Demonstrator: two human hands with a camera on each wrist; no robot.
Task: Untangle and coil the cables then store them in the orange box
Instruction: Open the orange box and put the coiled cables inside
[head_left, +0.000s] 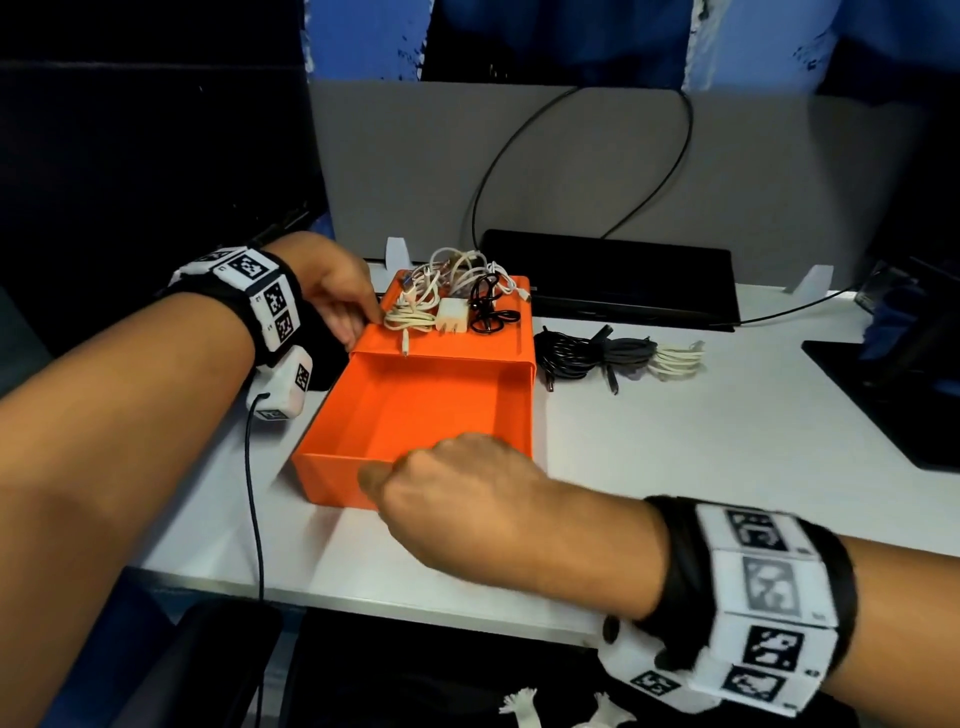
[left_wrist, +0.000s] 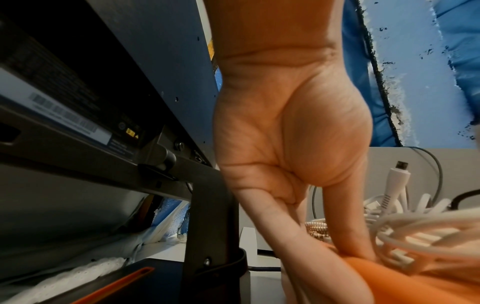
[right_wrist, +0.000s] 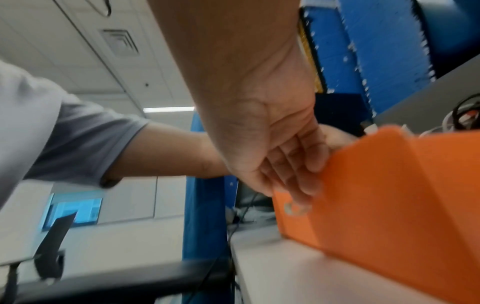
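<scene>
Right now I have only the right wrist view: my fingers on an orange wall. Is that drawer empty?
Observer: Yes. The orange drawer is pulled out and holds nothing.
Operator: Where are the cables?
Observer: The tangled cables lie on top of the orange box, beside a white charger.
Operator: Any coiled already?
Observer: Three: a black bundle, a grey bundle and a white bundle on the table, right of the box.
</scene>
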